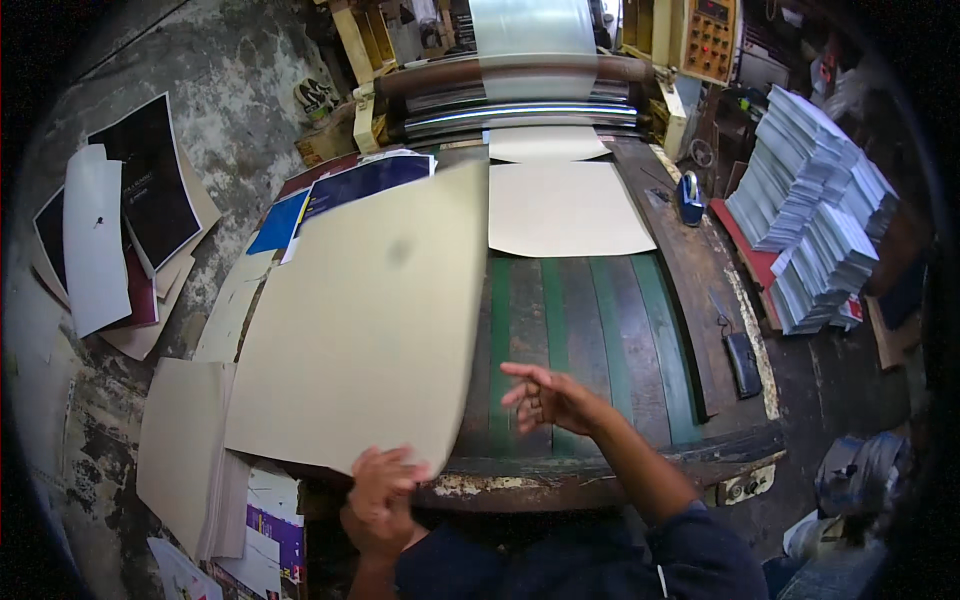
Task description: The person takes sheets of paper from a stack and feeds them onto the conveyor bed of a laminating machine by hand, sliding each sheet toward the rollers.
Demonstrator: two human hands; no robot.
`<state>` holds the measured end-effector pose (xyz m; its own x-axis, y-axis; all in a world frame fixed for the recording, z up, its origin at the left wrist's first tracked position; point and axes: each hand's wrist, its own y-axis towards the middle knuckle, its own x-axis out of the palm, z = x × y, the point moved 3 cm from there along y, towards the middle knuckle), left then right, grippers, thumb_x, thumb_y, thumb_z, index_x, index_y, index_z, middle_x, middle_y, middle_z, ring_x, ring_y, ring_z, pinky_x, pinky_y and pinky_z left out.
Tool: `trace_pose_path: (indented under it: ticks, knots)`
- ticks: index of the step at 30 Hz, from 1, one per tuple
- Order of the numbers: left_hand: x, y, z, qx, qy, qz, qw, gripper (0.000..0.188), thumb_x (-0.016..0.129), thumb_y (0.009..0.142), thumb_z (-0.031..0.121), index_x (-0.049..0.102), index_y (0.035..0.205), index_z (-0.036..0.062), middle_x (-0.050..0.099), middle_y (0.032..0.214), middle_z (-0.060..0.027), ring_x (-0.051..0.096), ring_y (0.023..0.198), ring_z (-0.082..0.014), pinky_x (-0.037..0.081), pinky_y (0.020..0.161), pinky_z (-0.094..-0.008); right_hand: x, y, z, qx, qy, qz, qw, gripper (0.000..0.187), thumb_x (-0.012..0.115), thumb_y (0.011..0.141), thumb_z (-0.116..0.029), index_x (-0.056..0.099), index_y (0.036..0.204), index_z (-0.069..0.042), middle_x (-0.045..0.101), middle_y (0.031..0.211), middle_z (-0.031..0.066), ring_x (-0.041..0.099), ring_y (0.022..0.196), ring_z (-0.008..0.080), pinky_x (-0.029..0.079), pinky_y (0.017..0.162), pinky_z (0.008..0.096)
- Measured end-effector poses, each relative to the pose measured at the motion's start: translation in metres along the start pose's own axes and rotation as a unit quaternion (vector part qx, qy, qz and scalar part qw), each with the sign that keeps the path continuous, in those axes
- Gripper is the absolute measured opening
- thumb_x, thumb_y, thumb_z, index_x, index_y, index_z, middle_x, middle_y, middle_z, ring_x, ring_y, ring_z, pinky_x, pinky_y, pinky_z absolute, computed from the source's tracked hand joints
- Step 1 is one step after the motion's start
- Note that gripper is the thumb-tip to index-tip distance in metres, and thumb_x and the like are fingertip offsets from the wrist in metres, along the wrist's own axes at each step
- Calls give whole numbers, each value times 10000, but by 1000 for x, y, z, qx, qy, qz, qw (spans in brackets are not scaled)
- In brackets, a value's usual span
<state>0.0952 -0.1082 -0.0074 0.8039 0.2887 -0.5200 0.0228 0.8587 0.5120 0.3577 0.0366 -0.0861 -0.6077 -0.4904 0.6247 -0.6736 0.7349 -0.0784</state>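
Note:
A large cream sheet [350, 320] lies slanted over the left half of the machine's feed table. Its right edge and a grey spot on it are smeared by motion. My left hand [380, 500] is at the sheet's near edge, fingers bent and blurred, so its grip on the sheet is unclear. Over the table's dark and green strips [530, 330] hovers my right hand [555, 400], open and holding nothing, forefinger stretched to the left. Farther ahead, another cream sheet [570, 208] lies flat, with a further sheet [548, 143] beyond it at the rollers [520, 118].
Clear film [535, 40] hangs above the rollers. A blue tape dispenser [690, 198] and a dark pouch [742, 364] rest along the right rail. White paper stacks [800, 180] stand at right. Printed sheets [150, 190] lie on the floor at left; a cream stack [185, 450] sits nearer.

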Motion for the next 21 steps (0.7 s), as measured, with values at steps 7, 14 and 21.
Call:
trace_pose_path:
  ticks: [7,14,21]
  knots:
    - [19,7,19,111,239,-155,952,357,693,800,362,677,1117,197,663,1169,-7,526,1227,-283,272,1081,-518,-1,-56,24,52,-110,158,980,372,563,932,-330,567,1017,31,639,775,119,623,659,168,498,586,266]
    - [-3,6,-6,73,334,-61,938,384,639,859,120,574,1237,102,656,1172,-18,612,1102,-221,315,1029,-502,-25,-80,96,85,82,294,949,354,553,944,-316,480,1145,-33,546,871,84,519,672,140,485,631,329]
    - [-3,2,-25,120,269,40,955,338,659,806,10,601,1125,106,703,1035,-17,677,929,-167,331,995,-464,-86,-33,105,61,187,328,924,289,547,948,-355,420,1113,-156,551,753,45,493,568,122,481,629,327]
